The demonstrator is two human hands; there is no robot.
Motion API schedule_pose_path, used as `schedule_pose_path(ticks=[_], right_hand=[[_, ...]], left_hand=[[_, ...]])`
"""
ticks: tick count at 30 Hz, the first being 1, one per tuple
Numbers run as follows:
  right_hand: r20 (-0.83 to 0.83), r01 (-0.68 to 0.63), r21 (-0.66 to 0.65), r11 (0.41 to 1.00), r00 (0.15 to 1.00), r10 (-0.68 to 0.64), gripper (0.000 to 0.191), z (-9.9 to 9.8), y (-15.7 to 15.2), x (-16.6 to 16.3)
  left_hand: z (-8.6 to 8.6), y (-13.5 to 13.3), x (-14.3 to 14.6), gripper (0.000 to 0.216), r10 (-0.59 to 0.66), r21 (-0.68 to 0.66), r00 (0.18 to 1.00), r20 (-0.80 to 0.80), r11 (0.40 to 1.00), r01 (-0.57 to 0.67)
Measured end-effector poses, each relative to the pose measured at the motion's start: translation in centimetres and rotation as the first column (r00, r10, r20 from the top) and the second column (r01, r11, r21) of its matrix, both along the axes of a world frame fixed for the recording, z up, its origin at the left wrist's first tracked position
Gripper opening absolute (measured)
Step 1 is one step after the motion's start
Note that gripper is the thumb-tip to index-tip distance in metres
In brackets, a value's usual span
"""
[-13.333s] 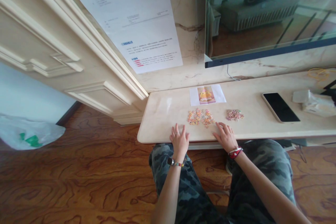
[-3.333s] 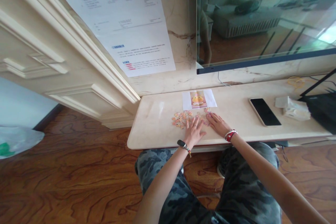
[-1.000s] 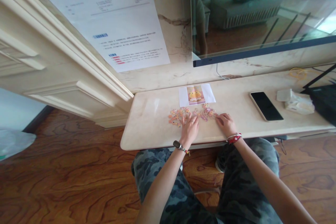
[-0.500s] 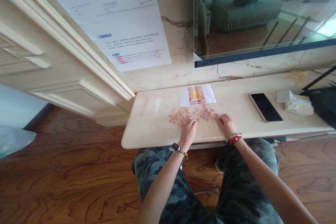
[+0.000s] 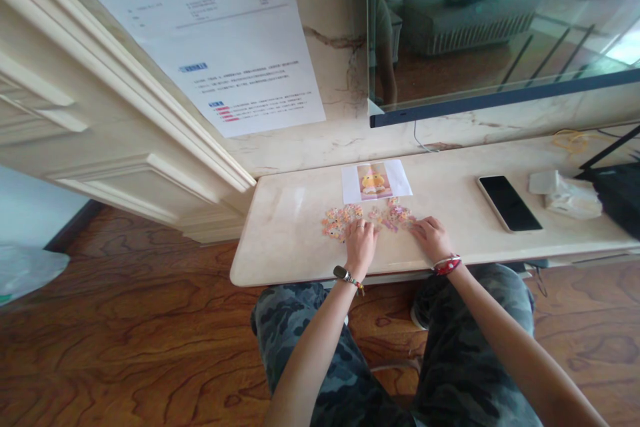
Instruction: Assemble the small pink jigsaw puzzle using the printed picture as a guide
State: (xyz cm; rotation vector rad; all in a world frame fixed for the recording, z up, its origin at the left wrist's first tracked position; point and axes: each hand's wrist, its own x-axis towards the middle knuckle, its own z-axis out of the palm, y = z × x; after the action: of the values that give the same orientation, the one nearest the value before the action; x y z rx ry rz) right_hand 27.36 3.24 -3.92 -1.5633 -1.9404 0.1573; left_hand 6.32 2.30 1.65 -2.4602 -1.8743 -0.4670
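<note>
Small pink and orange puzzle pieces [image 5: 340, 221] lie scattered on a pale marble shelf [image 5: 280, 240], with a second cluster [image 5: 396, 215] to their right. Just behind them lies a printed picture of a yellow figure [image 5: 376, 181]. My left hand [image 5: 359, 244] rests on the near edge of the left cluster with its fingers curled down onto the pieces; what they pinch is too small to see. My right hand [image 5: 430, 238] lies on the shelf at the right cluster, fingers loosely stretched toward the pieces.
A dark phone [image 5: 509, 203] lies face up on the shelf to the right, then a tissue pack [image 5: 565, 195] and a black object [image 5: 620, 195] at the edge. A glass panel [image 5: 500, 20] and a printed sheet [image 5: 225, 33] stand on the wall behind. The wooden floor lies below.
My left hand's fingers have curled tighter over the left cluster since a second ago. The right hand has barely shifted. Much earlier the two clusters lay farther apart.
</note>
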Motion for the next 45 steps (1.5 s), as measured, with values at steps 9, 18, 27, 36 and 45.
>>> schedule_pose_path(ticks=[9,18,27,36,45], right_hand=[[-0.014,-0.047,-0.071,0.996,0.999,0.046,0.021,0.8,0.4,0.8],[0.012,-0.09,-0.078,0.993,0.996,0.091,0.021,1.8,1.4,-0.7],[0.154,0.007,-0.089,0.996,0.988,0.006,0.025,2.2,0.3,-0.8],[0.09,-0.026,-0.054,0.998,0.995,0.031,0.018,1.6,0.6,-0.7],[-0.024,-0.18,-0.065,0.981,0.984,0.179,0.023,2.7,1.0,0.7]], left_hand=[[0.0,0.6,0.0,0.015,-0.026,-0.047,0.999,0.031,0.999,0.027],[0.0,0.5,0.1,0.017,0.0,-0.044,1.0,0.003,0.999,0.0],[0.2,0.0,-0.1,0.017,0.009,-0.048,0.999,0.05,0.999,-0.007],[0.2,0.1,-0.3,0.017,0.003,-0.054,0.999,0.041,0.999,-0.001],[0.0,1.2,0.3,0.019,-0.016,-0.09,1.0,0.022,0.996,0.018]])
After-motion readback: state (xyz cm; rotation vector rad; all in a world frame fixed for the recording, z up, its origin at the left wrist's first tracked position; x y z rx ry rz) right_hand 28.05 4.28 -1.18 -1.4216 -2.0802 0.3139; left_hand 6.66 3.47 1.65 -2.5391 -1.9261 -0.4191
